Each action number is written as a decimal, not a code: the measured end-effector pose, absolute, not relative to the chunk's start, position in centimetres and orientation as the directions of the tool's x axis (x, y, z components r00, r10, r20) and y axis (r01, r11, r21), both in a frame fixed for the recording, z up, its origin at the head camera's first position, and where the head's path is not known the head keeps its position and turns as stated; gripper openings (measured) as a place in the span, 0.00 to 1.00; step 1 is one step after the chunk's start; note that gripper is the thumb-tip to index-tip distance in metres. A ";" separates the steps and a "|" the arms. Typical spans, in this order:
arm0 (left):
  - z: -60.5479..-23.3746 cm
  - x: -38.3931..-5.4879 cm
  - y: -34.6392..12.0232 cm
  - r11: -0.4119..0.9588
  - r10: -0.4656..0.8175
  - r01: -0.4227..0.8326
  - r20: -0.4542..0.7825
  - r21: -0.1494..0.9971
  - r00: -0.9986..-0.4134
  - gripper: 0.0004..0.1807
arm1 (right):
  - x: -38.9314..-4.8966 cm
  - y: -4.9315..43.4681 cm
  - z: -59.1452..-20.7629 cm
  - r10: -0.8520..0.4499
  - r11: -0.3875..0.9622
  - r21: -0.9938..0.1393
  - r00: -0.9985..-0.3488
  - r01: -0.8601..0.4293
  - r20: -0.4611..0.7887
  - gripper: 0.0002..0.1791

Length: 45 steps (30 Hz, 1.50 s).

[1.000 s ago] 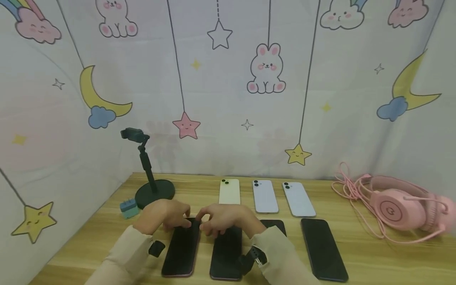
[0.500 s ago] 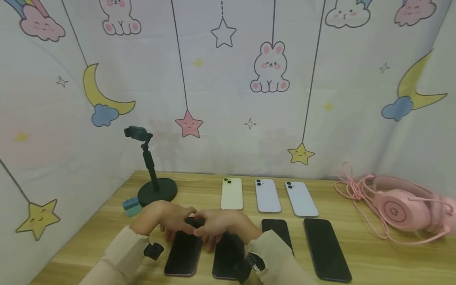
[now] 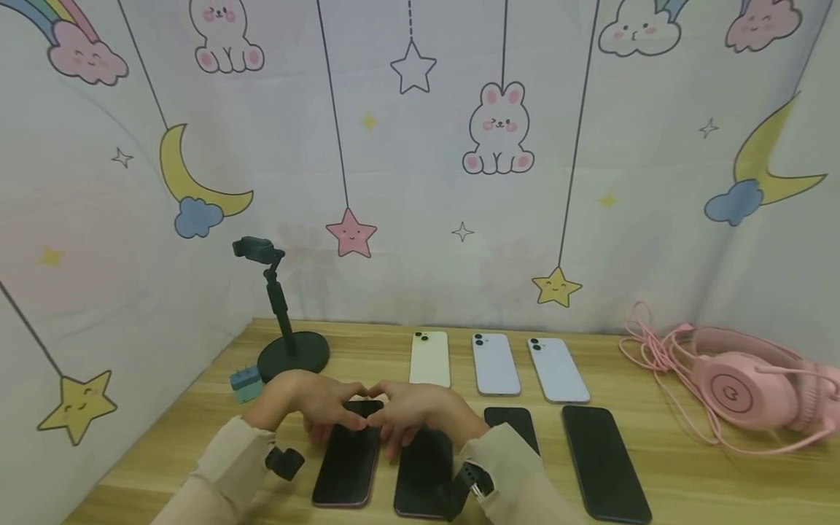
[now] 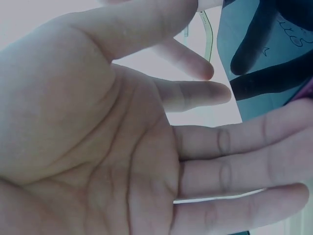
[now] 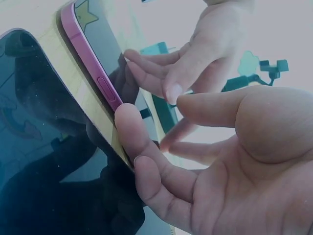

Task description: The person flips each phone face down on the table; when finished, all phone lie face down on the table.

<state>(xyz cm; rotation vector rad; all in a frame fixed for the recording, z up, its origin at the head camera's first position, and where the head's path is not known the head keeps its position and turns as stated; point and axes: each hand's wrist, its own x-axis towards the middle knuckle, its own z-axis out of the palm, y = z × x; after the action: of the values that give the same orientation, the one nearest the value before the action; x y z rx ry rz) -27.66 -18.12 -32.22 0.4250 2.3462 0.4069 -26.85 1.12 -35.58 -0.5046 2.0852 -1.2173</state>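
Note:
My left hand [image 3: 321,401] and right hand [image 3: 420,405] meet fingertip to fingertip over a dark-screened phone with a pink edge [image 3: 348,474]. Thumbs and index fingers enclose a small heart-shaped gap. In the left wrist view, the left palm [image 4: 122,142] faces the camera, its lower fingers stretched toward that phone. The right wrist view puts a right fingertip [image 5: 129,117] right at the phone's pink side [image 5: 88,54], while the right thumb meets the left one. Under the right hand lies a second black phone [image 3: 423,477], its top partly hidden. Neither hand grips anything.
A third black phone [image 3: 512,423], partly behind the right sleeve, and a fourth [image 3: 605,463] lie rightward. Behind are a cream phone [image 3: 429,359] and two pale phones [image 3: 496,364], [image 3: 558,370]. A black stand [image 3: 293,357], blue-green block [image 3: 246,384] and pink headphones [image 3: 735,386] flank them.
My hands have come together: thumbs and index fingers, apart a second ago, now meet. The pink-edged phone sits slightly nearer the black phone on its right. The head view has shifted a little.

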 end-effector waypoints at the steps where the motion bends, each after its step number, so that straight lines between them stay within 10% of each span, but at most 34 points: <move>1: -32.2 -27.7 -18.1 0.896 0.411 0.187 -0.588 0.404 -0.696 0.34 | -26.9 1.2 -35.6 -0.617 0.492 -0.871 -0.706 -0.001 -0.347 0.30; 11: -37.7 -32.8 -20.4 0.831 0.547 0.355 -0.515 0.428 -0.660 0.43 | -27.4 2.0 -35.6 -0.573 0.499 -0.866 -0.758 -0.021 -0.312 0.31; 45: -42.2 -36.5 -21.7 0.811 0.533 0.243 -0.502 0.532 -0.681 0.47 | -28.2 2.4 -35.3 -0.557 0.419 -0.908 -0.789 0.004 -0.260 0.34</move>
<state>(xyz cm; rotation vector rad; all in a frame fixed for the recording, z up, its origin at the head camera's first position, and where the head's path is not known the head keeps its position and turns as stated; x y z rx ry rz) -36.47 -21.73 -42.17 0.5688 2.3244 0.5654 -28.16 2.38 -35.33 -0.4670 2.1400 -1.3720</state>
